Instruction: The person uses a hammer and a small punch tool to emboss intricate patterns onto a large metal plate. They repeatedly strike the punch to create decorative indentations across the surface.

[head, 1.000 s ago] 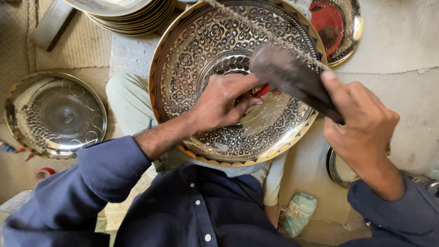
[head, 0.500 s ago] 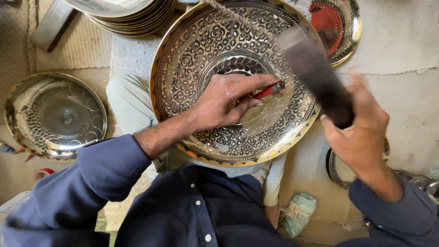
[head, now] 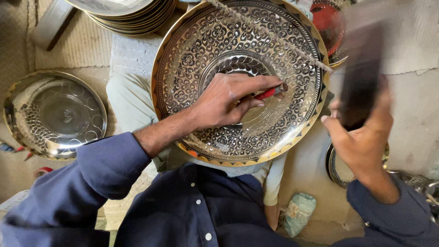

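Note:
A large round brass tray (head: 192,59) with dense engraved scrollwork rests tilted on my lap. My left hand (head: 224,100) lies on its middle and pinches a thin red-handled chisel (head: 270,92) whose tip touches the metal. My right hand (head: 361,137) is raised to the right of the tray and grips a dark mallet (head: 361,82), which is blurred by motion. A twisted cord (head: 270,34) runs diagonally across the tray's upper part.
A smaller engraved tray (head: 55,114) lies on the floor at the left. A stack of plain trays (head: 128,13) sits at the top left. A red-centred dish (head: 329,23) is at the top right, another dish (head: 336,167) under my right wrist, and a pale cloth bundle (head: 299,212) below.
My right hand has swung the mallet from over the tray's centre up and out to the right. My left hand keeps the chisel in about the same place.

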